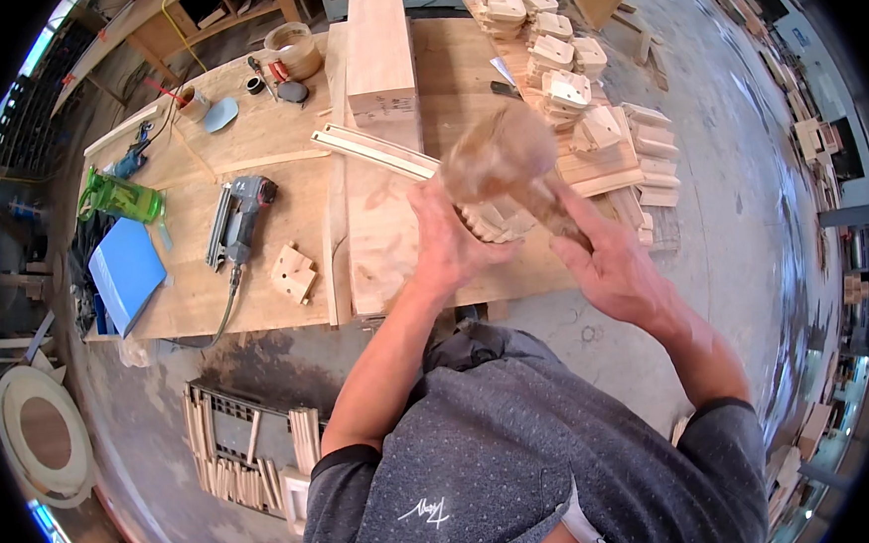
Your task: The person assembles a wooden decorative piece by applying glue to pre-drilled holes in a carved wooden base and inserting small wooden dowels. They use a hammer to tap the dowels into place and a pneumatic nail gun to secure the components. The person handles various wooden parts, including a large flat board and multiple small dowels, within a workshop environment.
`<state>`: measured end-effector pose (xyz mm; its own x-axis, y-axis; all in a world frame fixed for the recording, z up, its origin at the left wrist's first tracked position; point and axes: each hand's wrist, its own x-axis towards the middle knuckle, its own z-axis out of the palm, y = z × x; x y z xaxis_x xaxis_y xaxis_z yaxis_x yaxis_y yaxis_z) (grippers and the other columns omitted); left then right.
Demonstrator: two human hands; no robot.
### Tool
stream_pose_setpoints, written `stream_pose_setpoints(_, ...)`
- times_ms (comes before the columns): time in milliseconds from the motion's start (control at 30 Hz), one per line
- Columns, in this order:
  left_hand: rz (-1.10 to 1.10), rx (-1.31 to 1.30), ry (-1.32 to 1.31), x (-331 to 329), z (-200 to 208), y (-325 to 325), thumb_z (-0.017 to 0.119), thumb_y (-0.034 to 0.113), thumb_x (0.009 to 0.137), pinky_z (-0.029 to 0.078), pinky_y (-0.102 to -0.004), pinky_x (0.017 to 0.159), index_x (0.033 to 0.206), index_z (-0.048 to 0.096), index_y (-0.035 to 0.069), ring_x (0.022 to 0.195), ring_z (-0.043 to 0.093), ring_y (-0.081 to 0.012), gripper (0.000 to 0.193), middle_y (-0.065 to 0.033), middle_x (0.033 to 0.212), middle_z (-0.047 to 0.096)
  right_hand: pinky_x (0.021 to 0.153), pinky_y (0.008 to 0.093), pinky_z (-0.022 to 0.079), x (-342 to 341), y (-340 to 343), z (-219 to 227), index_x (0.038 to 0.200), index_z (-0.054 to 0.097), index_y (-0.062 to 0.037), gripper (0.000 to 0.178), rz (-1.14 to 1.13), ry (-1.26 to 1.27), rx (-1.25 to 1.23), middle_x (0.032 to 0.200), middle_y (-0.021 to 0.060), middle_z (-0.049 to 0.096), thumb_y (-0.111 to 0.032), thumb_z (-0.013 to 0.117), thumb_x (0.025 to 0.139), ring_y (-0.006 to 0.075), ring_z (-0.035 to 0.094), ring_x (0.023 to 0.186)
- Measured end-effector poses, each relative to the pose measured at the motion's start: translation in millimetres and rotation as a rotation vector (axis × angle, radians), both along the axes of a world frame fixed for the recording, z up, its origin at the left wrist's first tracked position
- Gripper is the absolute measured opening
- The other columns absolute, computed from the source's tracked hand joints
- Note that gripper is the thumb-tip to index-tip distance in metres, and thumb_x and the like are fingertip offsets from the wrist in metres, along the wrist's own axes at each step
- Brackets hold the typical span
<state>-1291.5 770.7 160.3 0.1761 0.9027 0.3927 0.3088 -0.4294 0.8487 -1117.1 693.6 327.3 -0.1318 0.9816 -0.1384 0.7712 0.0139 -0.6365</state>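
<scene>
My right hand [608, 261] is closed round the handle of a wooden mallet [499, 153]. The mallet's round head is slightly blurred and hangs over the bench, hiding part of what lies below it. Under the head is a pale wooden piece with a scalloped edge [491, 220]. My left hand [442, 236] grips this piece, thumb along its near side, fingers partly hidden. A long, grooved wooden strip [372, 151] runs from beside my left hand toward the far left; whether it joins the scalloped piece is hidden.
A large timber block [379, 46] stands ahead on the workbench [277, 132]. To the left lie a nail gun [242, 219], a small wooden part [295, 273], a green spray bottle [127, 198] and a blue panel [128, 270]. Stacked wooden parts [553, 55] fill the far right.
</scene>
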Motion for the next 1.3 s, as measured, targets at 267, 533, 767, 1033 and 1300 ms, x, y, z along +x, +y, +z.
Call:
stream_pose_setpoints(267,0.012,-0.064,-0.077,3.1,-6.1,0.0,0.096,0.024,0.048,0.042,-0.0459,0.100,0.135,0.036,-0.004,0.111,0.039,-0.0353,0.109,-0.0207,0.118,0.041,0.087,0.0321,0.053,15.0,-20.0,9.0,0.153,0.039,0.0028,0.060,-0.091,0.239,0.432,0.128,0.0199,0.067,-0.005,0.060,0.097,0.0203,0.068,0.107)
stream_pose_setpoints(533,0.013,-0.033,0.059,0.9,-7.7,-1.9,0.099,0.030,0.050,0.039,-0.0459,0.104,0.136,0.032,-0.007,0.115,0.039,-0.0343,0.116,-0.0214,0.122,0.037,0.084,0.0363,0.054,1.9,-5.4,33.6,0.155,0.041,-0.0099,0.063,-0.131,0.078,0.250,0.115,0.0208,0.070,-0.008,0.062,0.096,0.0301,0.069,0.091)
stream_pose_setpoints(767,-0.036,-0.008,0.121,-1.2,3.4,0.3,0.096,0.026,0.051,0.039,-0.0469,0.101,0.133,0.034,-0.007,0.113,0.038,-0.0361,0.108,-0.0217,0.123,0.042,0.081,0.0376,0.053,8.5,-3.2,-8.3,0.154,0.040,-0.0092,0.062,0.042,0.042,0.154,0.108,0.0243,0.069,-0.012,0.062,0.097,0.0402,0.067,0.088)
stream_pose_setpoints(1033,-0.039,-0.082,-0.037,-38.6,-20.3,-0.3,0.087,0.027,0.072,0.043,-0.0385,0.093,0.142,0.029,-0.005,0.104,0.044,-0.0218,0.096,-0.0139,0.118,0.041,0.084,0.0317,0.049,33.8,-20.4,-18.3,0.154,0.041,-0.0085,0.056,-0.212,0.303,0.094,0.108,0.0118,0.068,-0.018,0.059,0.103,0.0182,0.060,0.089)
stream_pose_setpoints(1300,0.045,-0.548,-0.584,-69.3,54.2,5.9,0.055,0.007,0.102,0.044,-0.0230,0.075,0.122,0.058,0.000,0.077,0.048,-0.0080,0.022,0.0003,0.089,0.054,0.066,0.0240,0.042,72.2,-44.9,-45.4,0.156,0.038,-0.0064,0.058,-0.454,0.506,0.101,0.088,-0.0028,0.053,-0.026,0.059,0.105,0.0062,0.044,0.073)
